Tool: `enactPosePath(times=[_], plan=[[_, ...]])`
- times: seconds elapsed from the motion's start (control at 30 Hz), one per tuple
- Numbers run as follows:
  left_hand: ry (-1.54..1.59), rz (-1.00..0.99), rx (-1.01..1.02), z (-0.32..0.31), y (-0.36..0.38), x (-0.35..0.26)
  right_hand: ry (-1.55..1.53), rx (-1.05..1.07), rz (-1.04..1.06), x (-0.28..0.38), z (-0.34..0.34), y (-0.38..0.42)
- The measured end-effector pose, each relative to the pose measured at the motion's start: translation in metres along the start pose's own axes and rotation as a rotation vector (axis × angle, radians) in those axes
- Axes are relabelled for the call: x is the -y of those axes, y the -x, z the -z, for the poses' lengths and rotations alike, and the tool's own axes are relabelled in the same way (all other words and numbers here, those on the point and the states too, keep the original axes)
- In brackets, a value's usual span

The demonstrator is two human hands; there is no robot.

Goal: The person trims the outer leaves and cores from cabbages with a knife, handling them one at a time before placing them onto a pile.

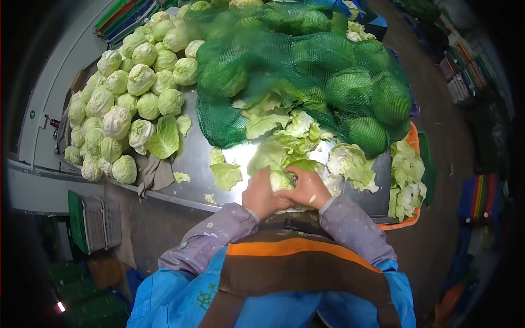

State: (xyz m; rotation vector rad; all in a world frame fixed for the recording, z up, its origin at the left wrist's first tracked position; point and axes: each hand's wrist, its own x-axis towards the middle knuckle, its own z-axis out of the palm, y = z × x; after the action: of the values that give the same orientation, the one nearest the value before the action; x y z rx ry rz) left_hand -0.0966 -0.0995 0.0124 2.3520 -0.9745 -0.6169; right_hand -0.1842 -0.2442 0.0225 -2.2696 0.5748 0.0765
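Observation:
A pale green cabbage (281,181) is between my two hands, close over the near edge of the steel table. My left hand (259,192) curls around its left side. From the right, my right hand (307,188) is closed against the cabbage, thumb pressed on its near side. A small dark, shiny piece (294,177) shows by the right fingers; I cannot tell what it is. Loose cabbage leaves (273,153) lie just beyond my hands, and a leafy clump (350,164) sits to the right.
Many trimmed cabbages (142,79) are piled at the left of the steel table (191,167). Green net sacks (262,60) of cabbages fill the back and right. An orange crate (418,142) with leaves stands at the right edge. A grey cloth (156,174) hangs at the front left edge.

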Motion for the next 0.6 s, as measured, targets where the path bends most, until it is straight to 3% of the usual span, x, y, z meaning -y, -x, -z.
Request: enactPosePath(times=[0.07, 0.13, 0.2, 0.27, 0.3, 0.33, 0.4, 0.43, 0.47, 0.53, 0.6], plan=[[-0.003, 0.013, -0.021, 0.002, 0.001, -0.001, -0.146, 0.05, 0.03, -0.007, 0.009, -0.007], [-0.02, 0.0, -0.004, 0.002, 0.002, 0.001, -0.137, -0.015, 0.066, -0.021, 0.005, -0.011], [-0.028, -0.014, 0.008, 0.002, -0.001, 0.008, -0.018, -0.11, -0.055, -0.051, -0.009, -0.025], [0.127, -0.102, 0.09, 0.01, -0.009, 0.035, 0.019, -0.174, -0.004, -0.085, -0.035, -0.028], [0.344, -0.046, 0.195, 0.014, -0.014, 0.052, 0.068, -0.183, -0.046, -0.096, -0.048, -0.026], [0.331, -0.052, 0.182, 0.014, -0.014, 0.06, 0.115, -0.195, -0.087, -0.103, -0.054, -0.024], [1.046, 0.261, 0.251, 0.017, -0.002, 0.068, 0.136, -0.216, -0.088, -0.117, -0.047, -0.018], [1.239, 0.318, 0.21, 0.018, 0.006, 0.065, 0.162, -0.224, -0.113, -0.122, -0.051, -0.016], [1.224, 0.318, 0.212, 0.023, 0.013, 0.061, 0.148, -0.231, -0.114, -0.107, -0.042, -0.013], [1.736, 0.401, 0.196, 0.029, 0.021, 0.054, 0.007, -0.442, 0.043, -0.056, 0.009, 0.007], [1.796, 0.334, 0.21, 0.034, 0.02, 0.048, -0.308, -0.339, 0.043, -0.015, 0.036, 0.011]])
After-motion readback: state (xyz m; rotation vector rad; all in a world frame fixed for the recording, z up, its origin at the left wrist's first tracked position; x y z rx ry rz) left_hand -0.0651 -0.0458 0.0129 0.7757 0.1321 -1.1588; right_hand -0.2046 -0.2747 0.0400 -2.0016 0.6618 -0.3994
